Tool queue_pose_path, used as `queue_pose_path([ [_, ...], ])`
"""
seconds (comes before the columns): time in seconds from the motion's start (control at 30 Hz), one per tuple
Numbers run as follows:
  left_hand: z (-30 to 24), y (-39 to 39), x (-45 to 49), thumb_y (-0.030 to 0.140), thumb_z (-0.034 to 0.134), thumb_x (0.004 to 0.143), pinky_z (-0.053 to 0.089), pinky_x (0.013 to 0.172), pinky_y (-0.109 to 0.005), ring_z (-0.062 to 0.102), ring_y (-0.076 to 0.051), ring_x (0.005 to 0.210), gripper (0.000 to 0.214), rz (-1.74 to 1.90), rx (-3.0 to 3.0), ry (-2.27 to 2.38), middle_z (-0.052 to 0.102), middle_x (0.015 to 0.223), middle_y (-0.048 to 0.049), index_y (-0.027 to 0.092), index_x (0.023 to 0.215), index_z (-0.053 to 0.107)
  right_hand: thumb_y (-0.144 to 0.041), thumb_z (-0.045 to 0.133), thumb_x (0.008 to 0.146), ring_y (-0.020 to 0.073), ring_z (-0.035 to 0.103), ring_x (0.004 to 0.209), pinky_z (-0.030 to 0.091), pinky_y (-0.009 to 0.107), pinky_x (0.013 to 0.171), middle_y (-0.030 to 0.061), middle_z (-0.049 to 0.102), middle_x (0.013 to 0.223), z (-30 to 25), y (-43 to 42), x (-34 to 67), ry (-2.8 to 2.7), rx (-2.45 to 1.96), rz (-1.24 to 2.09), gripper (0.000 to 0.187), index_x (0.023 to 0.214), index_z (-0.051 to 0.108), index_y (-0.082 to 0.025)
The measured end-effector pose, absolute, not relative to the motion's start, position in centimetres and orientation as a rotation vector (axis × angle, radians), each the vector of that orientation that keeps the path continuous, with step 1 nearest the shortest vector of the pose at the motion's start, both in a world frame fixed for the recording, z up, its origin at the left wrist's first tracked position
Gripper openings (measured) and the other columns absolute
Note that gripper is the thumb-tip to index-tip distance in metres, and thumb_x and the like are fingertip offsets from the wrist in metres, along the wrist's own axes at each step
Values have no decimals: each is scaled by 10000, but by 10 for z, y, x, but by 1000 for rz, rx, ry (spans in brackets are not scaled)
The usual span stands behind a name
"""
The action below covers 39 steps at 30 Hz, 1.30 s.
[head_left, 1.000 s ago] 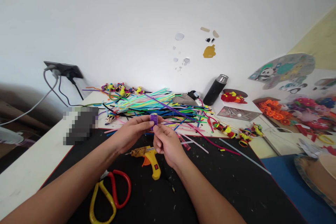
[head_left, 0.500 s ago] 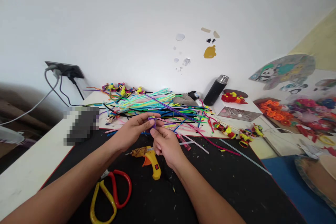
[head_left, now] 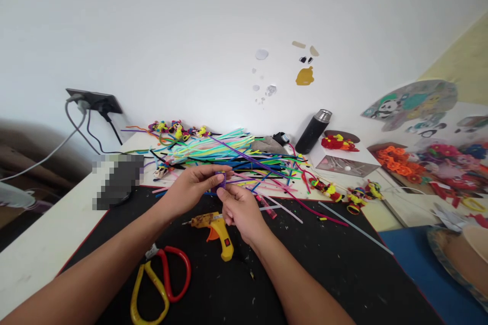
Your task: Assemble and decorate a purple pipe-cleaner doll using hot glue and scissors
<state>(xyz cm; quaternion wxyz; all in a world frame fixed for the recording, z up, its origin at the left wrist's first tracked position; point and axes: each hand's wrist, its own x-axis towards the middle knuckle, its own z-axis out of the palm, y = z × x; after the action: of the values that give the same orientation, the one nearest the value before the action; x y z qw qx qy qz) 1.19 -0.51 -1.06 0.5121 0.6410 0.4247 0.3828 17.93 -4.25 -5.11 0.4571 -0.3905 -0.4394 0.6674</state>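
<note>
Between left hand [head_left: 188, 187] and right hand [head_left: 242, 209], a purple piece [head_left: 222, 183] is half-hidden.

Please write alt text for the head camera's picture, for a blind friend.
A person's left hand and right hand hold a small purple piece above a table. A yellow glue gun and scissors lie on a black mat; colourful pipe cleaners are heaped behind.

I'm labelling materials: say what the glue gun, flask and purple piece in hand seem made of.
Glue gun: probably smooth plastic, by its moulded yellow body. Flask: likely metal, its cap gleaming silver, its body matte black. Purple piece: perhaps fuzzy pipe cleaner, looking dull; mostly covered.
</note>
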Motion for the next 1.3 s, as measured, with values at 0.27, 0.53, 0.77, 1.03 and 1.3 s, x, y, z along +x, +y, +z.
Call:
queue_pose_path([
  [0.27,-3,-6,10,588,748,882,594,973,-429,752,-314,1094,545,806,1641,970,823,1167,-89,220,1284,764,-610,746,869,82,389,369,287,229,421,-120,439,464,-51,-39,183,-1201,-980,1561,469,1015,699,-167],
  [0.53,4,1,-17,625,710,903,552,1029,-411,713,-305,1140,520,965,1733,1154,790,1238,-102,205,1201,785,-620,712,891,84,403,392,268,224,422,-102,461,491,-45,-37,189,-1167,-1008,1493,492,1055,717,-156],
  [0.77,-33,-12,-42,687,699,871,559,1014,-406,736,-309,1092,557,843,1757,1218,819,1142,-73,219,1153,808,-623,655,924,103,374,416,283,255,457,-94,409,510,-53,-33,193,-1302,-1092,1287,435,896,685,-190],
  [1.03,-14,-22,-82,735,711,825,537,1069,-431,715,-335,1146,637,906,1706,1329,814,1208,-85,218,1184,805,-443,676,977,145,549,609,316,281,607,-29,624,660,-20,-51,181,-1954,-1433,834,247,907,741,-215],
  [1.3,-8,-36,-122,752,763,774,556,1050,-419,716,-342,1153,643,1030,1515,1352,813,1214,-94,223,1137,814,-531,713,950,200,633,708,284,297,621,14,702,740,-15,-85,193,-2271,-1771,699,312,985,714,-221],
])
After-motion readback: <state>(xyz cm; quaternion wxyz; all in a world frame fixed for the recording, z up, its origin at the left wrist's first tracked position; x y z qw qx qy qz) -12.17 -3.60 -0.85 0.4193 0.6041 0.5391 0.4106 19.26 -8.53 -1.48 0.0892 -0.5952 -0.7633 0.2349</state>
